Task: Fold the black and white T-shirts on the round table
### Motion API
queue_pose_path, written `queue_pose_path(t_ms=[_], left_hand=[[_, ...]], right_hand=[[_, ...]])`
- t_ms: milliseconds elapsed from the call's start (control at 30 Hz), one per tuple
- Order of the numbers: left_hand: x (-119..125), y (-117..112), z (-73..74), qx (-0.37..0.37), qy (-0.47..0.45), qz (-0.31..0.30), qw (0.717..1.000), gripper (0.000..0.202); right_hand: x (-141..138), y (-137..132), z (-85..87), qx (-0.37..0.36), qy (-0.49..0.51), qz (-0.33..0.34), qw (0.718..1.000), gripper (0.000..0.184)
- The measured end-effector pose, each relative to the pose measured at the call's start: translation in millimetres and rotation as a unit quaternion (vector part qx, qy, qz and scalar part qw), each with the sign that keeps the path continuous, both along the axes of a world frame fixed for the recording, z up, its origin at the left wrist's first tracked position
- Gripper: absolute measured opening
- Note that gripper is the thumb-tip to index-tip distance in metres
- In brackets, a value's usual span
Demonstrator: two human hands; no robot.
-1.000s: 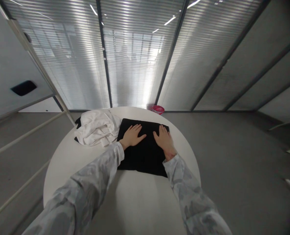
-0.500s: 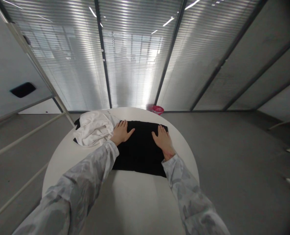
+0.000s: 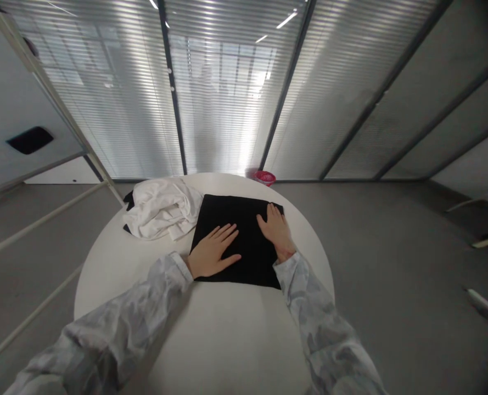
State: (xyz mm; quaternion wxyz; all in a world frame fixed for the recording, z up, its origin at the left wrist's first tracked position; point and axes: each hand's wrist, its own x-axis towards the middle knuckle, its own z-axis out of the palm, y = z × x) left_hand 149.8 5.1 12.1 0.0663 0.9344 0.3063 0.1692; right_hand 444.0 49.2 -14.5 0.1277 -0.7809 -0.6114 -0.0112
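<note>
A black cloth (image 3: pixel 244 241), folded into a rough rectangle, lies flat on the white round table (image 3: pixel 235 329). My left hand (image 3: pixel 213 252) rests palm down on its near left part, fingers spread. On the far right part of the cloth lies my right hand (image 3: pixel 275 227), also flat with the thumb apart. Neither hand grips anything. Left of the black cloth sits a crumpled white cloth (image 3: pixel 161 208), with bits of black fabric (image 3: pixel 129 201) showing at its left side.
A pink basket (image 3: pixel 264 177) stands on the floor beyond the table's far edge. Glass panels with blinds (image 3: pixel 223 109) rise behind it. A whiteboard (image 3: pixel 17 99) on a pale metal frame (image 3: pixel 46 216) stands at the left. Pale legs of furniture show at the far right.
My left hand has slid from the far left corner of the black cloth toward its near left part. The right hand stays at nearly the same spot. The view has tilted slightly.
</note>
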Motion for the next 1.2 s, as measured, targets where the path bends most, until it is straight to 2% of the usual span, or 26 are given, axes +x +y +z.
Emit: queue_pose_path(t_ms=[100,400,567,733,800,900,967,1033,1100,1200], left_hand=[[-9,-12,-4.4,-0.029,0.008,-0.01,0.999,0.081],[-45,-21,-3.9,-0.056,0.029,-0.068,0.996,0.09],[-60,-10,-0.9,-0.091,0.03,-0.12,0.988,0.102],[-72,5,0.7,-0.087,0.018,-0.162,0.983,0.11],[-75,8,1.3,-0.086,0.011,-0.172,0.981,0.103],[-77,11,1.6,-0.106,-0.014,-0.151,0.983,0.066],[-77,11,0.5,-0.117,-0.023,-0.117,0.986,0.059],[-77,12,-1.7,-0.11,-0.017,-0.088,0.99,0.065],[-75,12,-4.2,-0.094,-0.008,-0.074,0.993,0.076],[-74,12,-6.0,-0.081,-0.002,-0.068,0.994,0.083]], right_hand=[[1,1,-0.2,-0.001,0.0,0.004,1.0,0.078],[3,1,-0.4,-0.004,0.003,0.01,1.0,0.08],[4,3,0.3,-0.016,0.013,0.009,1.0,0.082],[3,1,3.3,-0.029,0.01,0.015,0.999,0.082],[1,-2,7.8,-0.032,0.0,0.013,0.999,0.08],[-10,-13,20.7,-0.022,-0.033,0.016,0.999,0.078],[-24,-28,30.7,0.003,-0.056,0.045,0.997,0.078],[-44,-48,37.3,0.037,-0.065,0.103,0.992,0.079],[-66,-70,37.7,0.053,-0.061,0.17,0.982,0.08],[-87,-99,29.7,0.02,-0.04,0.245,0.969,0.078]])
